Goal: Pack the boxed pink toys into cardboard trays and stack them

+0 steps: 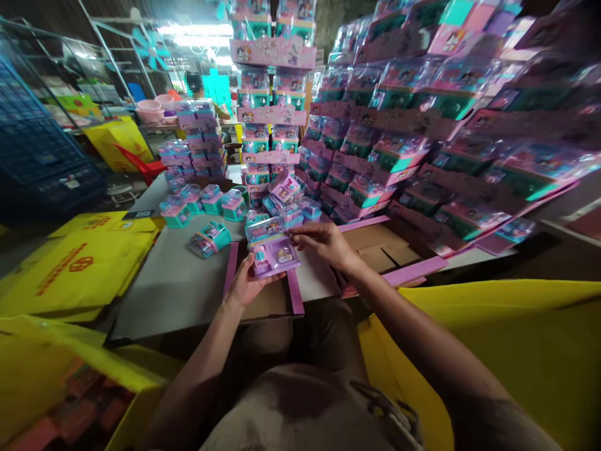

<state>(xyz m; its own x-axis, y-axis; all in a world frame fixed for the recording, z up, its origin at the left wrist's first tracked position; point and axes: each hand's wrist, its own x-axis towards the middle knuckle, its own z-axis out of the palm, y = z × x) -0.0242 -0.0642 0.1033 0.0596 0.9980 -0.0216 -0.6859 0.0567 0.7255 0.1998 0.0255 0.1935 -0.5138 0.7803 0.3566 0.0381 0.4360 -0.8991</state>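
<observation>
My left hand (243, 283) is closed around the lower left side of a purple toy case (276, 255) with a clear cover and small coloured parts in its front. The fingers of my right hand (323, 243) are pinched at the case's upper right edge; their tips seem to touch it. Under the case, on the table, is a shallow brown cardboard tray (299, 294) with pink edges. Beyond my hands a loose heap of similar cases (286, 186) lies on the table, and a teal one (211, 239) rests tipped over to the left.
Tall stacks of packed pink display trays (389, 116) rise at the back and right. A second cardboard tray (380, 241) lies right of my hands. Yellow sheets (79, 263) cover the left side, and yellow bins (516, 338) flank me. A person (216, 88) is in the background.
</observation>
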